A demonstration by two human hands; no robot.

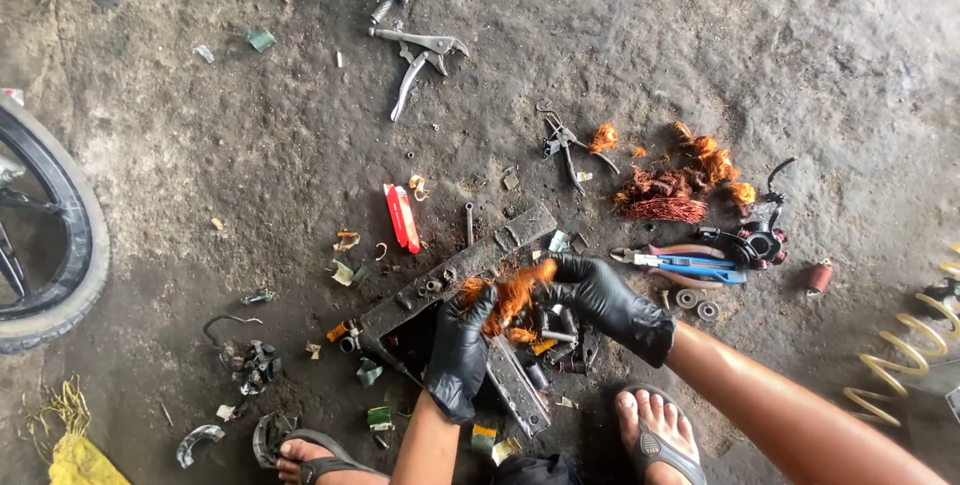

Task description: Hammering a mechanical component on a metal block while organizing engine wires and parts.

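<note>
Both my hands wear black gloves. My left hand (460, 345) and my right hand (603, 300) together grip a tangled bundle of copper wire (513, 297), held over a long dark metal bar (455, 270) lying on the dirty concrete floor. The wire looks stretched between the two hands. Small metal parts (555, 340) lie under the hands, partly hidden. My sandalled feet (655, 425) show at the bottom edge.
A pile of copper wire scraps (672, 190) lies to the right, next to blue-handled pliers (680, 265) and a black coil part (752, 242). Locking pliers (420, 60) lie further up. A red flat object (402, 217), a motorcycle tyre (55, 235) and a yellow spring (905, 360) are nearby.
</note>
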